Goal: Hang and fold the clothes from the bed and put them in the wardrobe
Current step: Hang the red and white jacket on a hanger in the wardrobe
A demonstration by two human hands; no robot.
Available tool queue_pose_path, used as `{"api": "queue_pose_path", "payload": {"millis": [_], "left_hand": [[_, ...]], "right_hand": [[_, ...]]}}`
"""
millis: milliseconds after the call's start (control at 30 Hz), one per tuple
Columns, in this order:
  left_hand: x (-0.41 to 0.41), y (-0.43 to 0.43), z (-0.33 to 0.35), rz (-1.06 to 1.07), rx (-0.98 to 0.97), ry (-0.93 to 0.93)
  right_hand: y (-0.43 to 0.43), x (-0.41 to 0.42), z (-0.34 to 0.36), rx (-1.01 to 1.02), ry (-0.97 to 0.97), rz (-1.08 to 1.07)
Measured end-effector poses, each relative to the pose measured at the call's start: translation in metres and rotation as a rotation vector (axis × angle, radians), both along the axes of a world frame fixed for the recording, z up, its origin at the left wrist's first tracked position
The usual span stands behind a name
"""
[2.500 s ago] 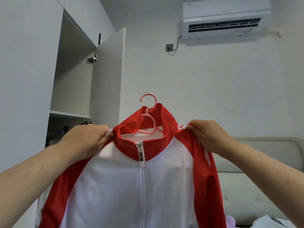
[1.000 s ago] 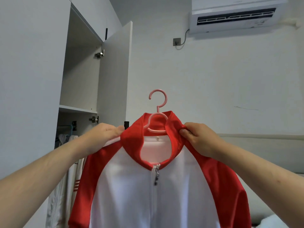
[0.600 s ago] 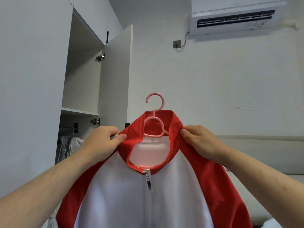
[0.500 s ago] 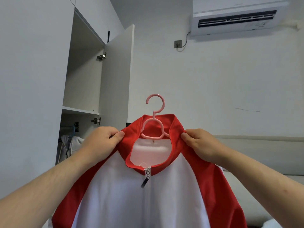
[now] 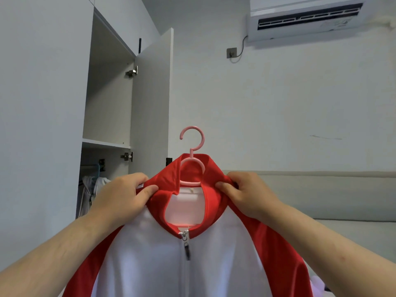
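Head view shows the jacket (image 5: pixel 205 264) already on its hanger (image 5: pixel 192 146), left hand (image 5: pixel 126 196) and right hand (image 5: pixel 246 194) pinching its collar, wardrobe (image 5: pixel 107 116) hanging left.

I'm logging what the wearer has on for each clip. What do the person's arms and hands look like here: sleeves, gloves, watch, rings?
Both forearms are bare with no sleeves in view. The left hand and right hand wear no gloves, and no watch, bracelet or ring shows.
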State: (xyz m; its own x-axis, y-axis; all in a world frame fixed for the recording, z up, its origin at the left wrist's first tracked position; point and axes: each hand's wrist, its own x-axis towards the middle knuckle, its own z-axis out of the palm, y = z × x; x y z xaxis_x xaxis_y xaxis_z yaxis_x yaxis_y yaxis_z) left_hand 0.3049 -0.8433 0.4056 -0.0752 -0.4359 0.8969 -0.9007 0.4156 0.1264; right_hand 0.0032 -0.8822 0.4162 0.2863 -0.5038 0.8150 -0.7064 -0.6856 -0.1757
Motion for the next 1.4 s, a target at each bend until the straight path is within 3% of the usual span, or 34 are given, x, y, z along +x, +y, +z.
{"api": "queue_pose_path", "payload": {"millis": [267,533,933,1100,1400], "left_hand": [[0.034,-0.026,-0.021,0.030,-0.023,0.047],[0.120,-0.120,-0.084,0.091,-0.092,0.044],[0.207,-0.285,-0.131,0.093,0.090,0.099],[0.230,-0.307,-0.105,0.105,0.161,0.119],[0.271,-0.311,0.018,0.105,0.169,0.134]], "right_hand": [[-0.039,0.037,-0.016,0.032,-0.024,0.064],[-0.140,0.125,-0.062,0.030,0.027,0.073],[-0.313,0.215,-0.121,0.172,-0.016,0.115],[-0.338,0.241,-0.093,0.225,-0.019,0.127],[-0.321,0.284,0.031,0.286,-0.041,0.048]]}}
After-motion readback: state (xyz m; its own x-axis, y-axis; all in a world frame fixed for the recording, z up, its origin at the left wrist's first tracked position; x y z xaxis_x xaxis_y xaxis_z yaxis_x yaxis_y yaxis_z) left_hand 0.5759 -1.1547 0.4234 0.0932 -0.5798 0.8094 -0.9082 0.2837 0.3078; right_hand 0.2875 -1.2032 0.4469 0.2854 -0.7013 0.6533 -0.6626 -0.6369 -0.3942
